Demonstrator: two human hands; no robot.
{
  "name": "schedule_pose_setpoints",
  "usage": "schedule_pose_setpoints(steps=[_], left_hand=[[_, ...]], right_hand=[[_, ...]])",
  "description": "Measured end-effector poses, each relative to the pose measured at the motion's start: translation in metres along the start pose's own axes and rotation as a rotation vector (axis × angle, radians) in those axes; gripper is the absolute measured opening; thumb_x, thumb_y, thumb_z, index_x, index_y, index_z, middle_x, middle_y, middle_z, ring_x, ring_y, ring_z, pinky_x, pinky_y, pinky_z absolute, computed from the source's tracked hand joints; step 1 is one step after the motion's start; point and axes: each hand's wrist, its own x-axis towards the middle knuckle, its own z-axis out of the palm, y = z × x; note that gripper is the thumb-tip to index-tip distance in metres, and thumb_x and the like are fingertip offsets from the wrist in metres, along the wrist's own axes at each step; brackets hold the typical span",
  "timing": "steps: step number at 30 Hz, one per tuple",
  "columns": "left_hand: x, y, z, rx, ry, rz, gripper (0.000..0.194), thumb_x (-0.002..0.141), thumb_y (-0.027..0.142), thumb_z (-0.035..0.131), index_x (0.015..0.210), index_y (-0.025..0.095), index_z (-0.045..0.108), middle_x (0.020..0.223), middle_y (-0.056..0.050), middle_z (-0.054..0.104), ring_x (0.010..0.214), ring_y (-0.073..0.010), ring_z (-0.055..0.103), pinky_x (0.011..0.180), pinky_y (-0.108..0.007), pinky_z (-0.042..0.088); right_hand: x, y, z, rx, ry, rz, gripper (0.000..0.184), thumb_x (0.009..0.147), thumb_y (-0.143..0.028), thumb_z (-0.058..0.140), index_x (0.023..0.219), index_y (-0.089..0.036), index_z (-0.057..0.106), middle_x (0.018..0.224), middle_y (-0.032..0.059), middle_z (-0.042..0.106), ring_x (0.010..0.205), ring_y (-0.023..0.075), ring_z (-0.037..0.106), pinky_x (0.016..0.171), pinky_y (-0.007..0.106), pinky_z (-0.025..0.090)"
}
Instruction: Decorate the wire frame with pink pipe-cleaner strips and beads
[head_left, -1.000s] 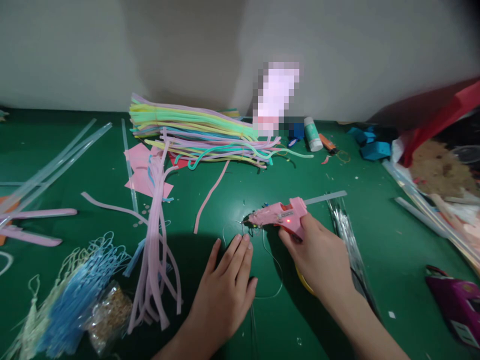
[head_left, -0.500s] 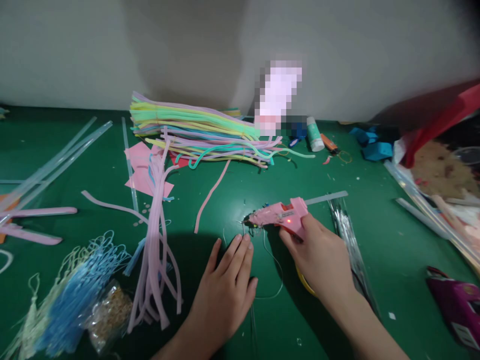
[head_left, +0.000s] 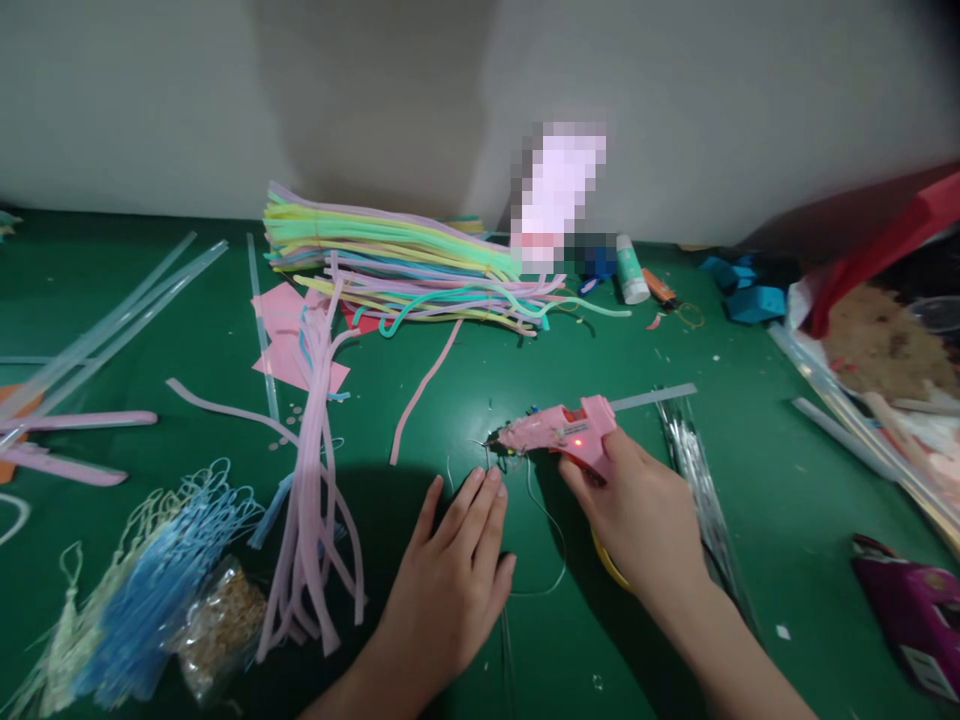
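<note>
My right hand [head_left: 646, 510] is wrapped round the handle of a pink hot glue gun [head_left: 559, 430], whose small light glows. A clear glue stick [head_left: 652, 397] sticks out of its rear. The dark nozzle points left, just beyond the fingertips of my left hand [head_left: 459, 560]. That hand lies palm down with its fingers stretched out on the table. A thin wire [head_left: 487, 456] runs from its fingertips to the nozzle tip; whether they pinch it or only press it, I cannot tell. A fine pale thread [head_left: 561, 560] curves between the hands.
Pastel pipe cleaners [head_left: 390, 240] lie in a bundle at the back, lilac ones [head_left: 311, 480] on the left. Blue tassels [head_left: 150, 590] and a bag of small gold pieces [head_left: 217, 630] are at lower left. Silver wires [head_left: 697, 470] lie beside my right forearm. A purple packet [head_left: 911, 610] is at far right.
</note>
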Motion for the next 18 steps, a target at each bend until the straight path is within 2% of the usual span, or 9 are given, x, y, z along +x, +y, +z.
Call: schedule_pose_setpoints(steps=[11,18], left_hand=[[0.0011,-0.0009,-0.0008,0.006,0.001,0.009,0.044,0.098,0.024,0.043,0.138,0.008,0.049,0.147,-0.008,0.051,0.138,-0.0222,0.042,0.120,-0.044,0.018],[0.0007,0.0000,0.0006,-0.023,0.015,-0.010,0.045,0.098,0.027,0.044,0.139,0.008,0.049,0.147,-0.008,0.051,0.139,-0.0213,0.040,0.122,-0.042,0.012]], right_hand=[[-0.0004,-0.0006,0.0006,-0.001,-0.012,0.030,0.023,0.090,-0.034,0.046,0.073,-0.019,0.052,0.060,0.0054,0.062,0.041,0.0143,0.049,0.045,0.025,0.028],[-0.0009,-0.0001,0.0017,-0.009,-0.006,0.027,0.024,0.090,-0.035,0.046,0.074,-0.018,0.054,0.060,0.0050,0.062,0.041,0.0145,0.049,0.044,0.026,0.028]])
